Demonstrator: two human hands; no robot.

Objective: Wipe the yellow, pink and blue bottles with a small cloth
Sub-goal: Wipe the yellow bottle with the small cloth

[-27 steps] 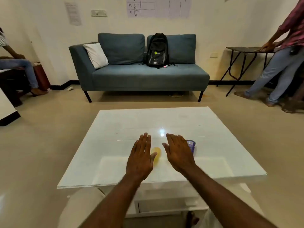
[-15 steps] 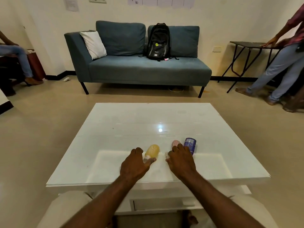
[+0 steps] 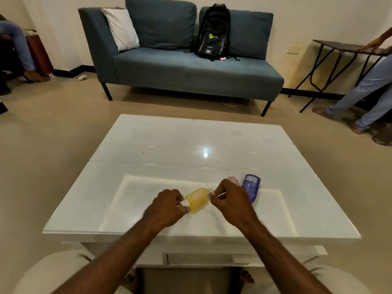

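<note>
The yellow bottle [image 3: 197, 199] lies on its side near the front of the white glass-topped table [image 3: 191, 145]. My left hand [image 3: 167, 206] is closed around its white cap end. My right hand [image 3: 231, 198] sits at the bottle's other end, its fingertips pinching a small whitish cloth [image 3: 212, 193] that is mostly hidden. Just behind my right hand lies the pink bottle [image 3: 233, 180], of which only the end shows. The blue bottle [image 3: 251, 186] lies beside it to the right, touching or nearly touching my right hand.
A blue sofa [image 3: 191, 68] with a black backpack [image 3: 213, 32] and a white pillow [image 3: 119, 27] stands beyond the table. A person [image 3: 369, 85] leans on a folding table [image 3: 339, 49] at the right. Another person's legs [image 3: 19, 45] are at the far left.
Both hands went from flat and open above the bottles to closed. The left took the yellow bottle's cap end; the right pinched the cloth. The pink and blue bottles came into view.
</note>
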